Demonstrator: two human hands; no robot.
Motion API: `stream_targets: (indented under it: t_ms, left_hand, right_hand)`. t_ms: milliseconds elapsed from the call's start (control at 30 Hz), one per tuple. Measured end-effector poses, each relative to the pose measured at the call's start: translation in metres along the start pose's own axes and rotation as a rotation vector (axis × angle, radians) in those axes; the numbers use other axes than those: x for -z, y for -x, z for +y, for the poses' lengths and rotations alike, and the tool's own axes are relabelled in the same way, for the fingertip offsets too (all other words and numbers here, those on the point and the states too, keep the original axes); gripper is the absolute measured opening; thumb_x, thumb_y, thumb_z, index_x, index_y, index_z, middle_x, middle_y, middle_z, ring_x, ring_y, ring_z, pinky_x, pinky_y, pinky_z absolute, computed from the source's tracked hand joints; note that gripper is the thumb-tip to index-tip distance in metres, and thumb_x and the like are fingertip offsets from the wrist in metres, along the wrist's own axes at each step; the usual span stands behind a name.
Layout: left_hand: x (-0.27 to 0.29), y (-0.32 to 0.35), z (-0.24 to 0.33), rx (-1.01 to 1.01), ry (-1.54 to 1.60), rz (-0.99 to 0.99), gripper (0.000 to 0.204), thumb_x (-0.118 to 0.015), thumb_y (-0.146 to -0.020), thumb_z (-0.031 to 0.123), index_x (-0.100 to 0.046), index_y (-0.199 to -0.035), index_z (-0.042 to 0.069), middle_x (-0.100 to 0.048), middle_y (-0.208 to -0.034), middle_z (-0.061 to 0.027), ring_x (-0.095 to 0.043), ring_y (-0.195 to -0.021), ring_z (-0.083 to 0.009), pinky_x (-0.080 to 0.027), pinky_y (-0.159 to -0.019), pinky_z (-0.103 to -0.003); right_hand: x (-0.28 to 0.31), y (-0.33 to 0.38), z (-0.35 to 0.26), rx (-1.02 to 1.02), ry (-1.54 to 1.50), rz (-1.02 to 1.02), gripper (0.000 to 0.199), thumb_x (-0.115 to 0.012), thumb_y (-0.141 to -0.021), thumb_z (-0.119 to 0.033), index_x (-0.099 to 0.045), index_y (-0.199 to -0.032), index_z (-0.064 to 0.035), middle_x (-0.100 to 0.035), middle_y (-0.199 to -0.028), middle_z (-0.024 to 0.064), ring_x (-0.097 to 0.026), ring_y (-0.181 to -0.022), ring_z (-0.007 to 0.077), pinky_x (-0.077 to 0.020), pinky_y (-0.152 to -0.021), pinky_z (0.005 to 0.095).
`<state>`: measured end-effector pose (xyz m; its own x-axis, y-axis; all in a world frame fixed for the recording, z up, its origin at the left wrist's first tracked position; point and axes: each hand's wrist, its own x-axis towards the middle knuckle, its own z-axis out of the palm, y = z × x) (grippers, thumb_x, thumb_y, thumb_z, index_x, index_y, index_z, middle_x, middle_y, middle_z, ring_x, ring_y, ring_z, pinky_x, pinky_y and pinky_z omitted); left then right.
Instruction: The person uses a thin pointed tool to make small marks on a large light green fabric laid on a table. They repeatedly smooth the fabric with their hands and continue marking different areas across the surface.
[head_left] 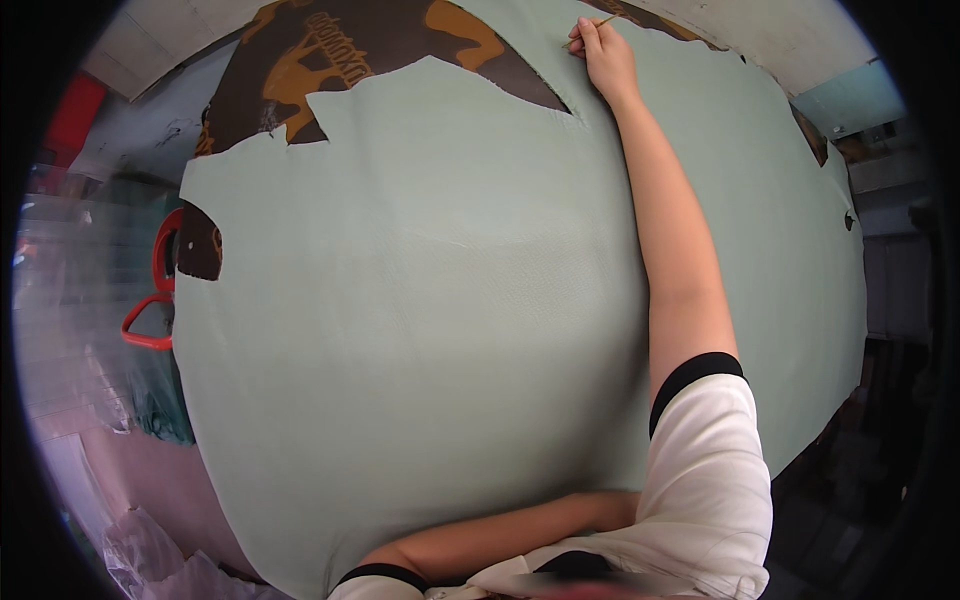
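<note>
A large pale grey-green leather hide with ragged edges lies spread over the table in front of me. My right arm reaches far across it, and my right hand is closed near the far edge. Between its fingers is a thin, yellowish pen-like stick, its lower end close to the leather. My left forearm lies bent along the near edge. Of my left hand only the back part shows, low over the leather, with its fingers hidden by my right sleeve.
A dark brown patterned surface with orange shapes shows past the hide's far left edge. Red-orange handles stick out at the left, near clear plastic sheeting. A red object stands farther back. Light-blue material lies at the far right.
</note>
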<state>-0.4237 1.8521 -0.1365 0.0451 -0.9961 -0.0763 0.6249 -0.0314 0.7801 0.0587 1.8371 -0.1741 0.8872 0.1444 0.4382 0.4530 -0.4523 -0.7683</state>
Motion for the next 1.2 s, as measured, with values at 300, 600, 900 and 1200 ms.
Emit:
stream_targets:
  t_ms: [300,600,900,1200]
  left_hand:
    - [0.001,0.001,-0.038,-0.1,0.149,0.028,0.074,-0.068,-0.089,0.035,-0.037,-0.149,0.005,-0.04,-0.152,-0.017,-0.036,-0.143,-0.0282,-0.027,-0.117,-0.038]
    - [-0.002,-0.021,-0.029,-0.206,-0.174,0.03,0.058,-0.059,-0.096,0.036,-0.047,-0.143,0.005,-0.048,-0.147,-0.0163,-0.046,-0.135,-0.0301,-0.034,-0.112,-0.038]
    - [-0.004,-0.026,-0.027,-0.227,-0.272,-0.005,0.048,-0.055,-0.094,0.018,-0.051,-0.139,0.004,-0.055,-0.138,-0.0207,-0.051,-0.129,-0.0353,-0.039,-0.108,-0.04]
    - [-0.004,-0.023,-0.02,-0.11,-0.273,0.016,0.048,-0.045,-0.093,0.006,-0.049,-0.141,0.005,-0.057,-0.134,-0.024,-0.056,-0.122,-0.0381,-0.043,-0.101,-0.042]
  right_hand:
    - [-0.047,-0.062,0.022,0.14,0.028,0.151,0.038,-0.048,-0.103,-0.028,-0.064,-0.082,-0.0015,-0.065,-0.071,0.0084,-0.063,-0.067,0.0181,-0.0506,-0.068,0.033]
    - [0.006,0.104,-0.078,-0.001,-0.322,-0.167,0.029,-0.049,-0.104,-0.027,-0.057,-0.089,-0.0039,-0.058,-0.082,0.0008,-0.051,-0.079,0.0093,-0.0441,-0.078,0.0252]
    - [0.013,0.18,-0.119,0.003,-0.1,-0.339,0.032,-0.048,-0.104,-0.026,-0.059,-0.084,-0.0032,-0.058,-0.078,0.0022,-0.055,-0.078,0.0116,-0.0447,-0.077,0.0271]
    - [0.053,0.173,-0.113,-0.175,0.092,-0.097,0.037,-0.05,-0.104,-0.029,-0.058,-0.079,-0.0027,-0.057,-0.07,0.0017,-0.054,-0.072,0.011,-0.0425,-0.066,0.0262]
